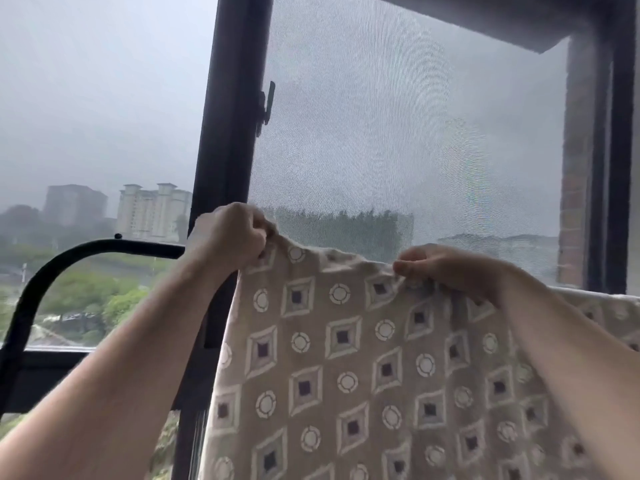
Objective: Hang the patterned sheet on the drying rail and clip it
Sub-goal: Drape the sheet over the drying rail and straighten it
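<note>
Beige diamond-and-circle patterned cotton sheet [346, 358] pinched along its top edge by left hand [230, 233] and right hand [446, 268], spread taut, probably to drape it evenly.

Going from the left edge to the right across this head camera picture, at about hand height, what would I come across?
Curved black bar → left hand gripping the patterned sheet → right hand pinching its top edge → brick wall.

the screen [381, 133] closes off the upper right, just behind the sheet [346, 358]. the post [230, 105] stands right behind my left hand [233, 233]. free room lower left, between my arm and the rail [121, 244].
</note>
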Tool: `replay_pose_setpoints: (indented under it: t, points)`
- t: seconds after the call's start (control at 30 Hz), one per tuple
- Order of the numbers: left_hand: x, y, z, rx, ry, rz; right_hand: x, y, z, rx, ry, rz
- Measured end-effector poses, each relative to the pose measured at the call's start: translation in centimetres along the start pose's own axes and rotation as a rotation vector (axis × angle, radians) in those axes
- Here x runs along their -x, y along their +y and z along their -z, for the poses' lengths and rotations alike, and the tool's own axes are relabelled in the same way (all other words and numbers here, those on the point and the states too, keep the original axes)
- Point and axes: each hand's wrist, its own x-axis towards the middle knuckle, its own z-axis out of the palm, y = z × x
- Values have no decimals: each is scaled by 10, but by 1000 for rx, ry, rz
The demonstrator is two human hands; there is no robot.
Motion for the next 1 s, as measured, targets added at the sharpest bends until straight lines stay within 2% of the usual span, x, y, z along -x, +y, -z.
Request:
replay_pose_setpoints:
  t: [0.13,0.17,0.27,0.3,0.33,0.43,0.47,0.6,0.73,0.9,1.0]
  points:
    - [-8,0,-4,-154,-212,68,4,7,-6,100,239,107]
    - [-10,3,-2,-169,-236,92,10,12,-12,157,373,152]
    - [-15,7,-3,-222,-298,140,37,28,-52,601,922,308]
    - [-15,9,-4,-226,-316,159,47,29,-72,652,992,298]
    - [-16,11,-5,-228,-336,178,55,26,-93,627,970,203]
    - [-17,17,-8,-224,-353,220,53,18,-134,359,759,-291]
    - [-17,20,-9,-223,-351,223,46,19,-140,284,735,-344]
    - [-14,24,-10,-234,-354,200,18,22,-149,-7,825,-205]
    - [-12,22,-7,-239,-341,200,-2,28,-153,-82,824,-188]
    - [-13,18,-3,-217,-349,213,6,19,-160,-300,895,-106]
    - [-13,17,-2,-201,-330,223,19,13,-161,-352,993,-39]
